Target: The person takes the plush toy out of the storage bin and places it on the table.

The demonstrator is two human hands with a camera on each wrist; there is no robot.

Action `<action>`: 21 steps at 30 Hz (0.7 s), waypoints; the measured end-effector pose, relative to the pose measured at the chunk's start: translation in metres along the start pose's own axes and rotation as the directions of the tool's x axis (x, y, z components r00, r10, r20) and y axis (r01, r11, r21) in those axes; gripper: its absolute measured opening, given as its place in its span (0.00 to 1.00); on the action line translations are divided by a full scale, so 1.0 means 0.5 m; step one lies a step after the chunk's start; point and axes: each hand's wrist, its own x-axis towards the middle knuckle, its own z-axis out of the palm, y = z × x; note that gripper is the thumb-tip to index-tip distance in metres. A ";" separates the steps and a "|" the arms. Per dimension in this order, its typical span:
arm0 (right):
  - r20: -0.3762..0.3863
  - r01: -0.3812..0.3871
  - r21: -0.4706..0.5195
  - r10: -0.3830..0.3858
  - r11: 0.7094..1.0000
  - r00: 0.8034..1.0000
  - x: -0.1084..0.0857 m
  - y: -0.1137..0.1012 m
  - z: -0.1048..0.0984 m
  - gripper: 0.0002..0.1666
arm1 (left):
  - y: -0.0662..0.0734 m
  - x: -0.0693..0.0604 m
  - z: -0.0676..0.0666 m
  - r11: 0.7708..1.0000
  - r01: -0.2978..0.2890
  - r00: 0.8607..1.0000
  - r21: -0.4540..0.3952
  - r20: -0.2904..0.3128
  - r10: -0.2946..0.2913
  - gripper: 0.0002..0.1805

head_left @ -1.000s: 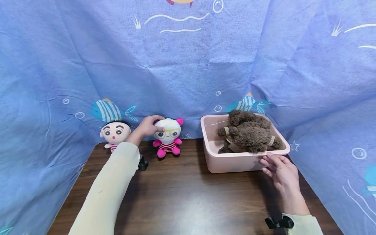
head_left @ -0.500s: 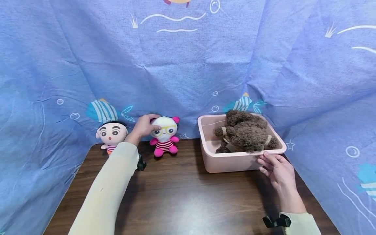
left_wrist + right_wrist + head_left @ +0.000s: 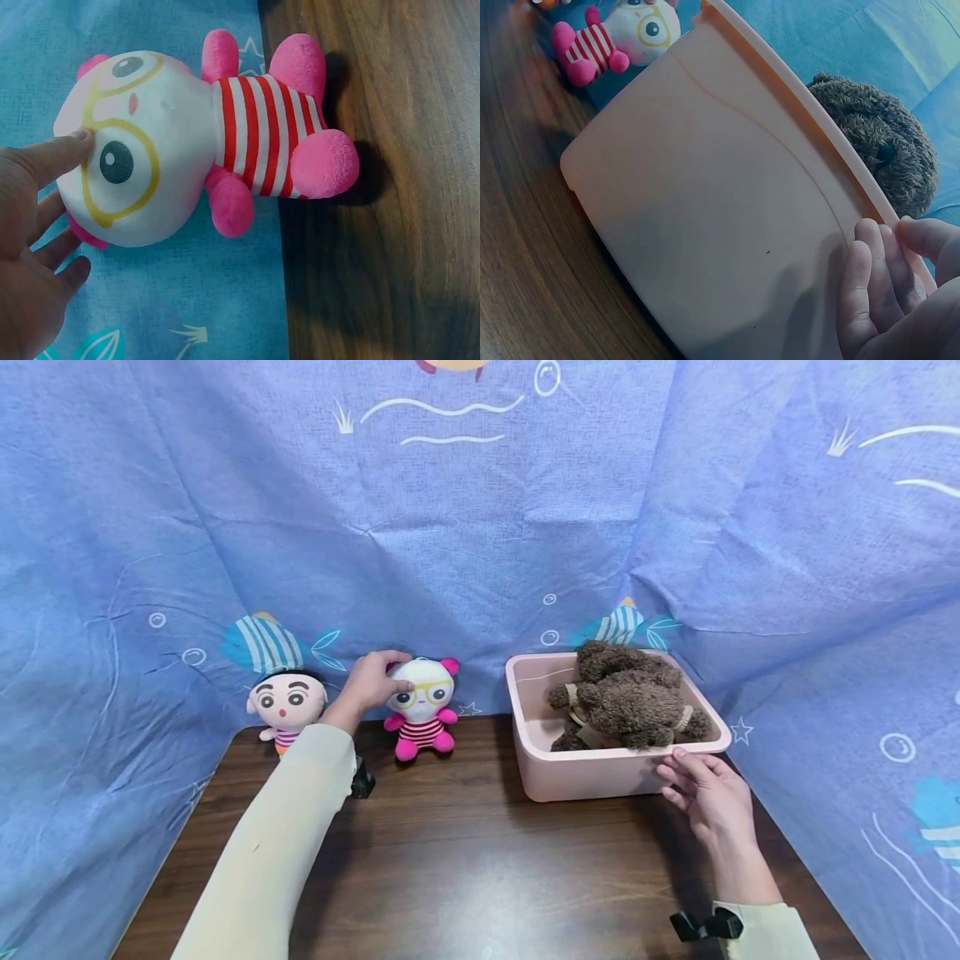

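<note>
A pink and white panda plush (image 3: 422, 702) with yellow glasses and a red-striped body sits upright at the table's back edge. My left hand (image 3: 372, 681) grips its head, thumb across the face and fingers behind, as the left wrist view also shows for the plush (image 3: 150, 142). On the right stands a pale pink bin (image 3: 592, 777) with a brown teddy bear (image 3: 637, 706) lying in it. My right hand (image 3: 716, 797) pinches the bin's front rim near its right corner, thumb on top and fingers against the outer wall (image 3: 705, 187).
A boy doll plush (image 3: 287, 703) with black hair sits at the back left, partly hidden by my left forearm. The dark wooden table (image 3: 480, 860) meets a blue sea-print cloth (image 3: 450, 568) at its back and sides.
The head view has shifted slightly, moving everything a little left in the picture. Both hands keep their holds, and the plush and the bin stay in place.
</note>
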 end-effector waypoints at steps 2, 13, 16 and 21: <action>0.000 0.001 0.003 -0.001 1.000 1.000 0.000 0.000 0.000 0.07 | 0.001 -0.002 0.000 1.000 0.004 1.000 -0.001 -0.006 -0.004 0.28; 0.006 0.008 0.006 -0.008 1.000 1.000 -0.001 0.001 0.000 0.06 | 0.020 -0.006 -0.007 0.999 -0.040 0.997 0.035 -0.063 0.042 0.23; -0.002 0.003 -0.003 -0.003 1.000 1.000 -0.002 0.001 0.001 0.06 | 0.037 -0.009 -0.011 0.998 -0.053 0.997 0.027 -0.062 0.055 0.23; -0.001 0.005 0.003 -0.005 1.000 1.000 -0.002 0.002 -0.003 0.06 | 0.087 -0.008 -0.019 0.995 -0.098 0.994 0.005 -0.036 0.099 0.25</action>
